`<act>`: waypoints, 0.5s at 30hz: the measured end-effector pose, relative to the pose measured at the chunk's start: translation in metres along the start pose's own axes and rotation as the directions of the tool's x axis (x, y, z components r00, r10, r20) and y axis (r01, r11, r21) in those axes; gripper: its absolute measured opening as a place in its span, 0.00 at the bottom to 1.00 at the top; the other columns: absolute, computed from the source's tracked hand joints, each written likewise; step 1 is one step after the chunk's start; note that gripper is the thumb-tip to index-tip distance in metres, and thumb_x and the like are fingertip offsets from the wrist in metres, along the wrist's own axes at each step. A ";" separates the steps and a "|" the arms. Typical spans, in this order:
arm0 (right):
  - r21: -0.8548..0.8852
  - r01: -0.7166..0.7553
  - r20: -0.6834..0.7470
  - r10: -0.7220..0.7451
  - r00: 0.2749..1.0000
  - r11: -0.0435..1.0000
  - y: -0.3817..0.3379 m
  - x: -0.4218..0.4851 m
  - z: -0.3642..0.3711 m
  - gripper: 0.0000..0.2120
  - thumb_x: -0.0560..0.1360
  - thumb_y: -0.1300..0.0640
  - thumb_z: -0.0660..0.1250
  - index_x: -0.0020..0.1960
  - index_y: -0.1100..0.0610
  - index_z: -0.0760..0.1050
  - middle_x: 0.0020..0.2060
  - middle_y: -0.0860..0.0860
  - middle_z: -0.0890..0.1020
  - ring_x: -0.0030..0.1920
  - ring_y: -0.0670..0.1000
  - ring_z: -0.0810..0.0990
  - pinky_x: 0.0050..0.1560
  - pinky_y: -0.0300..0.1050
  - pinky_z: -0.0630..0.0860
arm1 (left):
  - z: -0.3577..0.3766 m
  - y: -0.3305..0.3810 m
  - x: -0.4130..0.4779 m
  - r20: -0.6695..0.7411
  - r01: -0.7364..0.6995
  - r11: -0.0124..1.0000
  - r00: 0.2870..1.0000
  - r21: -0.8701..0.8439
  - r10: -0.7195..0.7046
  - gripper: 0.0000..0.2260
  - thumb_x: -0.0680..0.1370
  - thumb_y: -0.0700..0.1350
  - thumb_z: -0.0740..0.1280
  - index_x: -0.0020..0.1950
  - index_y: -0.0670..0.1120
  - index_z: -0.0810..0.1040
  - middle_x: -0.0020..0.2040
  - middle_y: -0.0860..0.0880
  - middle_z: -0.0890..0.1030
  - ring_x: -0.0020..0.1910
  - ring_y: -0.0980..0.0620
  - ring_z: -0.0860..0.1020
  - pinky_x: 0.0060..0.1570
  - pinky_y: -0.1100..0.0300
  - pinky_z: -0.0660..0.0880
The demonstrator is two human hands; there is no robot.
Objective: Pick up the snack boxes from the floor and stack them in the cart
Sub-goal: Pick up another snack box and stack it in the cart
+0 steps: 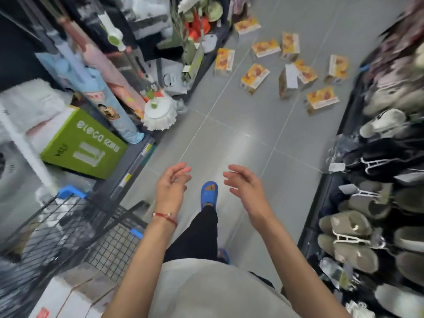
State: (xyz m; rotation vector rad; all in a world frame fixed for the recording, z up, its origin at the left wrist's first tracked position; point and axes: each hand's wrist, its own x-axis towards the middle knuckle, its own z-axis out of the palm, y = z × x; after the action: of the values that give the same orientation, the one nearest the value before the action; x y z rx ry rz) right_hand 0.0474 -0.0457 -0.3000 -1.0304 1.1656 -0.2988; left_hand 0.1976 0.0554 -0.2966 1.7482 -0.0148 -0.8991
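Holding my left hand point(172, 187) and right hand point(245, 187) loose and empty, I see the snack boxes point(254, 78) scattered at the floor's far end, well apart from the cart point(68, 226); hurrying, I might kick one.

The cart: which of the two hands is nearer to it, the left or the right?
Left. The left hand is just to the right of the cart, not touching it. The right hand is farther right, beyond the blue sandal.
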 end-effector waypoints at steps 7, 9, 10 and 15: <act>0.059 0.003 -0.189 0.008 0.982 0.998 -0.083 0.115 -0.041 0.12 0.83 0.60 0.66 0.65 0.53 0.79 0.54 0.48 0.86 0.52 0.48 0.84 0.57 0.44 0.76 | 0.100 0.087 0.122 0.200 -0.045 0.991 0.980 0.128 0.019 0.13 0.80 0.34 0.65 0.63 0.44 0.79 0.56 0.49 0.83 0.48 0.56 0.80 0.49 0.63 0.73; 0.077 -0.015 -0.221 0.032 0.975 0.997 -0.107 0.139 -0.048 0.12 0.82 0.59 0.66 0.65 0.52 0.79 0.55 0.49 0.86 0.54 0.49 0.84 0.57 0.44 0.76 | 0.120 0.111 0.152 0.234 -0.064 0.982 0.972 0.177 0.021 0.13 0.79 0.34 0.65 0.62 0.43 0.80 0.56 0.49 0.84 0.51 0.53 0.81 0.50 0.62 0.74; 0.097 -0.021 -0.242 0.044 0.969 0.995 -0.118 0.151 -0.051 0.11 0.82 0.59 0.67 0.64 0.52 0.79 0.56 0.50 0.86 0.54 0.49 0.85 0.58 0.44 0.76 | 0.130 0.123 0.167 0.257 -0.070 0.978 0.966 0.196 0.018 0.13 0.79 0.33 0.65 0.62 0.43 0.80 0.55 0.49 0.84 0.52 0.53 0.81 0.50 0.62 0.74; 0.205 -0.032 -0.323 0.099 0.941 0.978 -0.168 0.211 -0.070 0.10 0.82 0.58 0.68 0.62 0.51 0.80 0.57 0.52 0.86 0.55 0.50 0.85 0.62 0.48 0.78 | 0.192 0.178 0.235 0.329 -0.087 0.961 0.944 0.263 -0.005 0.11 0.80 0.35 0.63 0.58 0.46 0.79 0.56 0.47 0.83 0.53 0.50 0.80 0.50 0.61 0.73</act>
State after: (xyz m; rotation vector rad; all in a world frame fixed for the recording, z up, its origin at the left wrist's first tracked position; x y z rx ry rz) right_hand 0.1246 -0.3138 -0.2975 -0.7821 1.4391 -0.5397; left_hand 0.3279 -0.2713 -0.2987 1.8230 -0.4116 -1.1926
